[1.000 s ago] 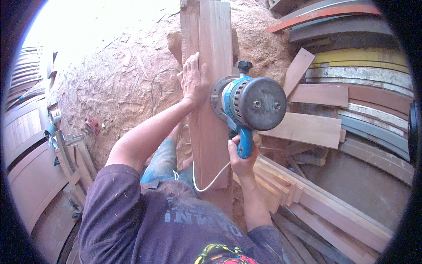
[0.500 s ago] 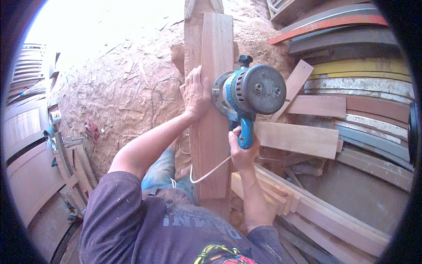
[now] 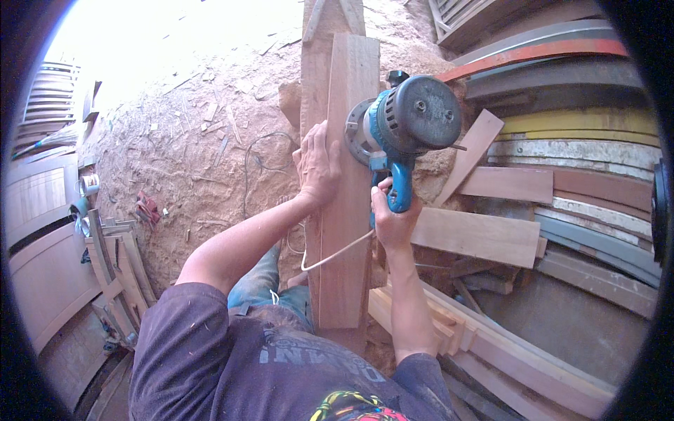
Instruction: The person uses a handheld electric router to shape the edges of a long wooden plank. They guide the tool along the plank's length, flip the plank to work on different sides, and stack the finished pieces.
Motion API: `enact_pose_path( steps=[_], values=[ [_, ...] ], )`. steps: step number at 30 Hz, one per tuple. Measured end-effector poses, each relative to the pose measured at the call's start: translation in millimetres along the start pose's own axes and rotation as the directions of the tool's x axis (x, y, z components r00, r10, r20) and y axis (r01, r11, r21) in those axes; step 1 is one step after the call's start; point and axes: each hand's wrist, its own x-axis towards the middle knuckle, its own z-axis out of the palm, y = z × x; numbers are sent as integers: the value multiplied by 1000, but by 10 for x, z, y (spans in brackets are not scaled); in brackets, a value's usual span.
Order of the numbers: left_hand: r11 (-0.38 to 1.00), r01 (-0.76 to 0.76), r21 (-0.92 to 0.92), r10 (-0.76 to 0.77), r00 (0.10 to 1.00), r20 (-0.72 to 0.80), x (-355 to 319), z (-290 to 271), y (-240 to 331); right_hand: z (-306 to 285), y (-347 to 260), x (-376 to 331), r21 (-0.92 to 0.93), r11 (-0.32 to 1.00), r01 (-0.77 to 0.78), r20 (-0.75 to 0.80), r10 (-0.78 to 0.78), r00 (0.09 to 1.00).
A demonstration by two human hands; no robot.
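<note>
Left hand (image 3: pixel 319 167) lies open across the left edge of the board (image 3: pixel 347 203) on the bench (image 3: pixel 316 77); right hand (image 3: pixel 397 219) grips the router (image 3: pixel 418 116). The router has slid nearer the board's far end, so its right-edge pass seems further along.

Blue power router (image 3: pixel 385 118) with a round dark motor cap (image 3: pixel 430 112) toward two o'clock, gripped by its blue handle (image 3: pixel 401 188) at six, black knob (image 3: pixel 398 76) at twelve, round base (image 3: pixel 359 133) against a plain brown board (image 3: pixel 349 217); pale cord (image 3: pixel 337 257) looping toward seven. Board lengthwise from twelve to six, atop a longer timber (image 3: pixel 316 77).
</note>
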Motion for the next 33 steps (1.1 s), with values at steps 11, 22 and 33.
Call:
enact_pose_path(
  steps=[11,22,33],
  values=[
    [1000,-16,-1,16,1000,4,-15,-26,20,174,-80,477,51,999,-15,-23,16,1000],
    [1000,-8,13,8,1000,12,-12,-7,20,291,-115,959,21,997,70,-18,-70,997],
    [1000,-9,8,8,1000,18,-23,-37,70,412,-198,1353,56,997,59,-26,-58,998]
  ],
)
